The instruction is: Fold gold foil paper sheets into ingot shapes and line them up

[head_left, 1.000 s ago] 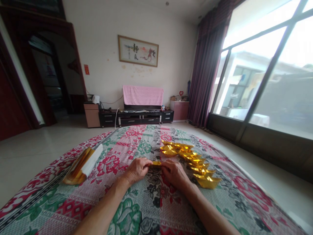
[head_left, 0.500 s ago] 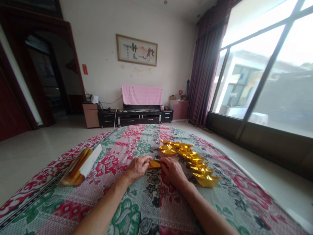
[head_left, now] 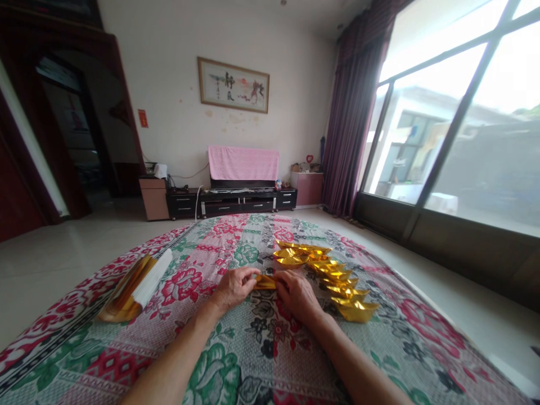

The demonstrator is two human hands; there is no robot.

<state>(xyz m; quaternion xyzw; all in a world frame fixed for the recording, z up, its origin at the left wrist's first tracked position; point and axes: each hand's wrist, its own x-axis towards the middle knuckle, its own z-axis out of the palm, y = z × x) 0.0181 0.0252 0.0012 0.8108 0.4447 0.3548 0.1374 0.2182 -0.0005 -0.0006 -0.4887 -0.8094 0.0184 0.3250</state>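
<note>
Between my two hands is a small folded piece of gold foil paper [head_left: 265,282], close above the patterned cloth. My left hand [head_left: 236,289] pinches its left end, and my right hand [head_left: 296,292] grips its right end, the fingers partly covering it. Right of my right hand stand several folded gold paper ingots [head_left: 355,308] in a slanting row that runs back toward the middle. Over on the left lies a stack of gold and white paper sheets [head_left: 135,287], bent into a curve.
A flowered cloth [head_left: 215,368] in red, green and grey covers the round table. Beyond it stand a low black cabinet [head_left: 240,206] and a screen draped with a pink towel [head_left: 243,163]. Large windows [head_left: 422,140] and a purple curtain [head_left: 352,124] are on the right.
Both hands stay at nearly the same spot on the gold paper. Its visible face now looks more creased between the fingers. The whole view has shifted slightly.
</note>
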